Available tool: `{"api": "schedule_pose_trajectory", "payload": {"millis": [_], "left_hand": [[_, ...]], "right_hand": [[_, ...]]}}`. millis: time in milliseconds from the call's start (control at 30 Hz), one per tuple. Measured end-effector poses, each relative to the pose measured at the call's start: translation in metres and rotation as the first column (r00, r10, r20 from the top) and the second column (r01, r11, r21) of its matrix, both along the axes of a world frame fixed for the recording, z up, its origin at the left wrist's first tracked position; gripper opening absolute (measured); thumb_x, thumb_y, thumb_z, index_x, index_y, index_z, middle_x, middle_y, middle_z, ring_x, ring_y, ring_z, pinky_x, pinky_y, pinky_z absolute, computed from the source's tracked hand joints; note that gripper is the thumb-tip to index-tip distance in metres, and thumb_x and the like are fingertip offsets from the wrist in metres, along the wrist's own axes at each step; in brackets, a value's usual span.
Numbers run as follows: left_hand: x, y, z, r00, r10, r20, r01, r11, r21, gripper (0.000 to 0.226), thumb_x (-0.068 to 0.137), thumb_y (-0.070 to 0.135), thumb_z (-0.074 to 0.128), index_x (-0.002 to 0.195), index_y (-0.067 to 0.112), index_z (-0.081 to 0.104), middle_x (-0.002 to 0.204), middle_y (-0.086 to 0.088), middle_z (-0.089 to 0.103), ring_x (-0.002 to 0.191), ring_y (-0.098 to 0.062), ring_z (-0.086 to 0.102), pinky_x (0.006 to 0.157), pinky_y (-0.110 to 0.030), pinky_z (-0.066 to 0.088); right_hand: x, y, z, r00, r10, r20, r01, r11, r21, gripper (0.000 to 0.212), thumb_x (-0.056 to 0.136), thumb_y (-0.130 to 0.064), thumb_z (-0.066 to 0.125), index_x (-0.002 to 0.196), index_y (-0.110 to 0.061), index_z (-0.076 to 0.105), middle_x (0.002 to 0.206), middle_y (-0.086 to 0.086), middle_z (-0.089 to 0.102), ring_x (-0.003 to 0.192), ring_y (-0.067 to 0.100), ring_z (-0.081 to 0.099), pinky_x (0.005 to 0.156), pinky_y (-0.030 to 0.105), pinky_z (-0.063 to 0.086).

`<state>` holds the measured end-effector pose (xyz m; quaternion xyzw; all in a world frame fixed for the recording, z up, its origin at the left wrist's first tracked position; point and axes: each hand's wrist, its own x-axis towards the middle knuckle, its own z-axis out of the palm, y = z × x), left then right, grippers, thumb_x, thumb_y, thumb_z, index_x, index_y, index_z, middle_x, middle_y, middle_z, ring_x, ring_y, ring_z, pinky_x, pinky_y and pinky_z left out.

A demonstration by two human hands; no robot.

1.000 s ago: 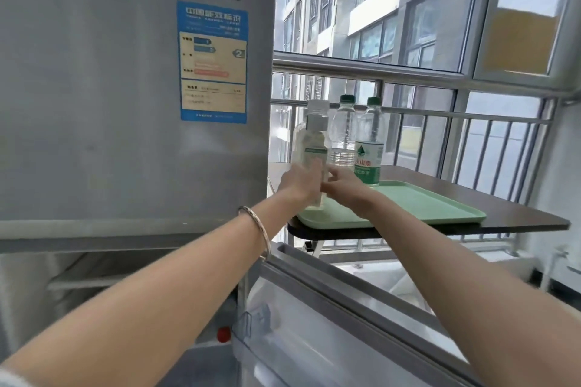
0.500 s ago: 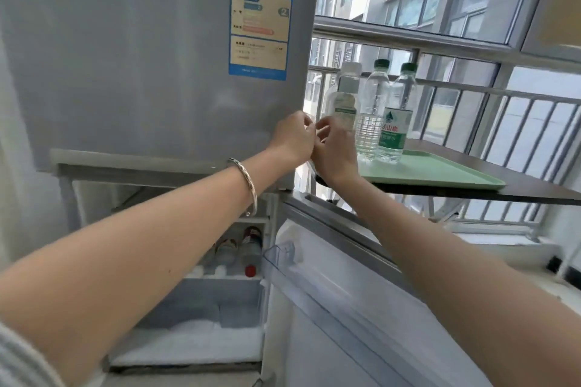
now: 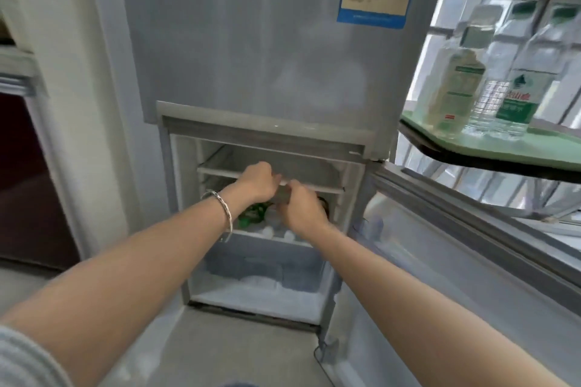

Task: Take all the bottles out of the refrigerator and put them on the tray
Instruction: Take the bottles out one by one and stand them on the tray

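Observation:
The refrigerator's point(image 3: 267, 41) lower compartment stands open. Both of my hands are inside it at the middle shelf. My left hand point(image 3: 256, 182), a bracelet on its wrist, has curled fingers at the upper shelf's front edge. My right hand point(image 3: 301, 210) hovers over bottles on the shelf: a green-labelled one point(image 3: 251, 215) and white caps point(image 3: 267, 231). Blur hides whether either hand grips anything. At the right, the green tray point(image 3: 518, 143) holds three bottles: a pale-labelled one point(image 3: 456, 85), a clear one point(image 3: 495, 97) and a green-labelled one point(image 3: 525, 91).
The lower door point(image 3: 456, 261) swings open to the right, under the dark table point(image 3: 471, 162) that carries the tray. A frosted drawer point(image 3: 261, 264) sits below the bottle shelf. A white wall and a dark cabinet point(image 3: 28, 182) stand at the left; window bars are behind the tray.
Both hands left the bottle on the tray, dropped down and left, and reached into the open lower compartment. My view tilted down from the tray toward the shelves.

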<state>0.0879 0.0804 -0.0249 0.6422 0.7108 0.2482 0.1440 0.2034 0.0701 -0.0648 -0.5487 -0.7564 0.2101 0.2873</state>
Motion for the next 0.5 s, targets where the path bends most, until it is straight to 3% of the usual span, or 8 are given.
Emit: {"api": "schedule_pose_trajectory", "payload": {"millis": [67,167,300,433,500], "left_hand": [[-0.022,0.015,-0.028,0.999,0.044,-0.018,-0.045,0.998,-0.054,0.041,0.098,0.028,0.045,0.1,-0.008,0.066,0.109,-0.026,0.068,0.101,-0.038,0.063,0.076,-0.035,0.047],[-0.052,0.037,-0.07,0.991,0.126,-0.034,-0.129,0.982,-0.141,0.035,0.097,0.024,0.045,0.109,-0.002,0.066,0.115,-0.019,0.067,0.107,-0.034,0.063,0.084,-0.034,0.048],[-0.08,0.069,-0.114,0.977,0.206,-0.058,-0.214,0.95,-0.227,0.033,0.091,0.022,0.053,0.115,0.002,0.064,0.12,-0.015,0.065,0.112,-0.031,0.062,0.088,-0.033,0.05],[-0.106,0.107,-0.16,0.945,0.326,-0.041,-0.32,0.882,-0.345,0.059,0.084,0.03,0.052,0.137,0.005,0.046,0.138,-0.015,0.048,0.127,-0.032,0.049,0.104,-0.041,0.044],[-0.12,0.125,-0.185,0.925,0.38,-0.024,-0.359,0.847,-0.392,0.071,0.078,0.033,0.051,0.141,0.003,0.039,0.138,-0.015,0.046,0.127,-0.033,0.047,0.105,-0.043,0.043]], "right_hand": [[-0.015,0.013,-0.029,0.995,0.038,0.088,-0.032,0.997,-0.064,0.031,0.088,-0.02,0.059,0.116,-0.009,0.051,0.109,0.018,0.067,0.101,0.038,0.064,0.081,0.043,0.054],[-0.034,0.034,-0.067,0.979,0.099,0.177,-0.064,0.979,-0.191,0.055,0.09,-0.022,0.061,0.139,-0.011,0.037,0.12,0.019,0.062,0.107,0.036,0.06,0.086,0.042,0.052],[-0.059,0.065,-0.103,0.961,0.114,0.251,-0.047,0.965,-0.259,0.07,0.09,-0.027,0.062,0.148,-0.019,0.025,0.137,0.018,0.051,0.12,0.036,0.054,0.096,0.04,0.048],[-0.086,0.101,-0.13,0.947,0.095,0.307,-0.014,0.967,-0.254,0.071,0.086,-0.029,0.064,0.147,-0.019,0.028,0.137,0.017,0.05,0.123,0.036,0.051,0.1,0.043,0.045],[-0.098,0.116,-0.14,0.94,0.085,0.331,-0.002,0.97,-0.245,0.076,0.084,-0.029,0.065,0.149,-0.021,0.027,0.139,0.016,0.049,0.127,0.036,0.048,0.104,0.044,0.04]]}}
